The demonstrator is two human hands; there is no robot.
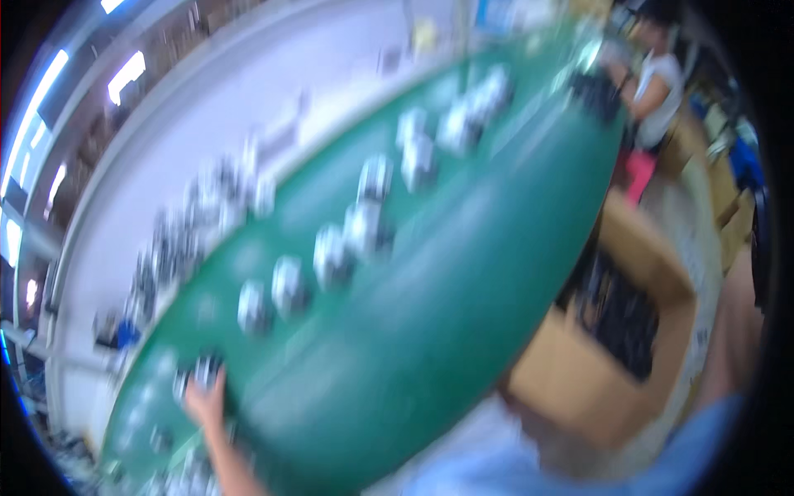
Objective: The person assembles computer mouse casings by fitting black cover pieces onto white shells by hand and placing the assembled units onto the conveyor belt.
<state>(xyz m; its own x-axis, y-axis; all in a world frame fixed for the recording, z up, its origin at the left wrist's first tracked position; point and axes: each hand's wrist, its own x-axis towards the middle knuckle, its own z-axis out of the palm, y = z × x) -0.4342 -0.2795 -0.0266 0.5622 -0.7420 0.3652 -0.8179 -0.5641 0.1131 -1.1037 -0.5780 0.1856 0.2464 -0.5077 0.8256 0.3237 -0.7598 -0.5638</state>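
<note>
My left hand (205, 398) reaches over the green work surface (397, 322) at the lower left. Its fingers are closed around a silver-and-black rounded part (208, 369); motion blur hides the exact kind. Another such part seems to touch it on the left. Several similar silver parts stand in a loose line up the green surface, the nearest silver part (254, 307) just beyond my hand. More lie below, beside my wrist. My bare right arm (734, 331), with a light blue sleeve, shows at the right edge, but its hand is out of view.
Silver and dark parts (178, 240) crowd the pale ledge along the left. An open cardboard box (571, 372) holding black items stands against the right side of the green surface. At the far end, a person (659, 91) in a light top works beside a dark pile (595, 95).
</note>
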